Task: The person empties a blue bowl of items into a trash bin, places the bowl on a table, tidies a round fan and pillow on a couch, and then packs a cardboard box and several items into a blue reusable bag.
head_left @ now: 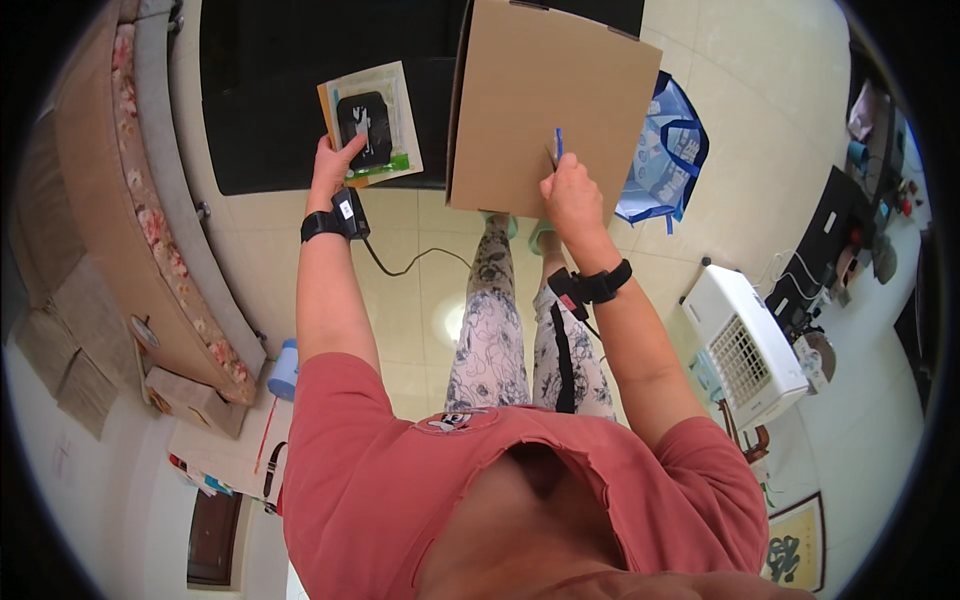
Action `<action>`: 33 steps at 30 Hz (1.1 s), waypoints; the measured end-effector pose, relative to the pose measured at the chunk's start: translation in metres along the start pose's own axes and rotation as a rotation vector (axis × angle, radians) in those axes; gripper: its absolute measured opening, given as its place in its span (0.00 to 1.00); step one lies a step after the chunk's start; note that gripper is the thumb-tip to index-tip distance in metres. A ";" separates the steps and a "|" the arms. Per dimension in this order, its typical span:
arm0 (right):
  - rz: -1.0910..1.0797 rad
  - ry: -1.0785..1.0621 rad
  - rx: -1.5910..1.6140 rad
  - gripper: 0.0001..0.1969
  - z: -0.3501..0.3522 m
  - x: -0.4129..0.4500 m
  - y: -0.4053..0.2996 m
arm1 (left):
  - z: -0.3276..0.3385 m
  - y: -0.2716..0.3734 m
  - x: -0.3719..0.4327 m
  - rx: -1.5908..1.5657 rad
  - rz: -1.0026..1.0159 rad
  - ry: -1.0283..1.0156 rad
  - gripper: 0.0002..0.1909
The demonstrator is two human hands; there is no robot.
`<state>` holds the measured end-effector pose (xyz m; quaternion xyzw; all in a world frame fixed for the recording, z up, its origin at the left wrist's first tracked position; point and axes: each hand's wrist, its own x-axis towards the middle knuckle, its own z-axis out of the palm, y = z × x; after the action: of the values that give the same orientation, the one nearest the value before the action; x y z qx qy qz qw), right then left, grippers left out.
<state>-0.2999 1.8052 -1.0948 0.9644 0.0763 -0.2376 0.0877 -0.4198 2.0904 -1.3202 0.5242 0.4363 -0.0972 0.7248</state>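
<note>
My left hand (335,161) grips the near left corner of a flat, light-coloured package (405,112), its thumb on top. A black rounded item (375,124) with a pale figure lies against the package's face, and a green strip runs along its near edge. My right hand (574,195) is closed round a slim blue-and-dark tool (558,144), whose kind I cannot tell. That hand is over the near part of a large brown cardboard box (551,90). Both wrists wear black straps with small dark modules and cables.
The box and package are over a black table (262,127). A blue-and-white shopping bag (664,157) stands right of the box. Further right are a white air cooler (742,349) and a dark cluttered surface (814,247). Furniture with floral fabric (154,225) lines the left.
</note>
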 end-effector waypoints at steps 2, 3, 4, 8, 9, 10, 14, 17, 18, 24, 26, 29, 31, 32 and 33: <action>-0.055 -0.004 0.045 0.11 -0.011 -0.001 -0.011 | -0.003 -0.008 0.003 0.127 0.029 0.104 0.39; -0.122 -0.018 0.121 0.10 -0.016 -0.003 -0.018 | -0.004 -0.011 0.002 0.254 0.058 0.194 0.42; -0.171 -0.033 0.192 0.10 -0.017 -0.005 -0.019 | 0.007 -0.004 -0.009 0.672 0.113 0.352 0.45; -0.218 -0.187 0.595 0.11 -0.014 -0.009 -0.032 | 0.046 0.041 -0.085 0.373 0.421 0.228 0.22; -0.227 -0.193 0.598 0.11 -0.012 -0.009 -0.038 | 0.064 0.055 -0.115 0.075 0.275 0.020 0.18; -0.220 -0.276 0.704 0.11 -0.012 -0.009 -0.043 | 0.078 0.055 -0.137 0.045 0.271 -0.139 0.17; -0.200 -0.471 0.929 0.11 0.008 -0.010 -0.054 | 0.118 0.058 -0.195 -0.147 0.076 -0.327 0.17; -0.080 -0.636 1.010 0.08 0.002 -0.015 -0.062 | 0.121 0.059 -0.200 -0.092 0.135 -0.227 0.16; -0.068 -0.624 1.088 0.09 0.008 -0.017 -0.063 | 0.122 0.056 -0.197 -0.109 0.062 -0.238 0.15; -0.242 -0.484 0.987 0.16 0.048 -0.014 -0.065 | 0.128 0.021 -0.157 -0.024 0.081 0.017 0.14; -0.233 -0.290 0.928 0.17 0.028 -0.014 -0.068 | 0.123 0.018 -0.134 -0.009 0.160 0.090 0.14; -0.190 -0.063 1.035 0.16 0.014 -0.013 -0.049 | 0.119 0.015 -0.095 0.253 0.105 0.163 0.13; -0.207 -0.010 0.977 0.14 -0.003 -0.013 -0.032 | 0.123 0.000 -0.071 0.598 0.374 0.375 0.14; -0.183 0.074 0.956 0.14 -0.008 -0.012 -0.022 | 0.124 -0.003 -0.065 0.614 0.350 0.362 0.13; -0.150 0.165 0.931 0.13 -0.013 -0.011 -0.008 | 0.130 0.001 -0.063 0.610 0.354 0.349 0.13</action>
<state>-0.3050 1.8149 -1.0793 0.9087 0.0379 -0.1749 -0.3772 -0.3882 1.9614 -1.2638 0.7914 0.4069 -0.0051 0.4561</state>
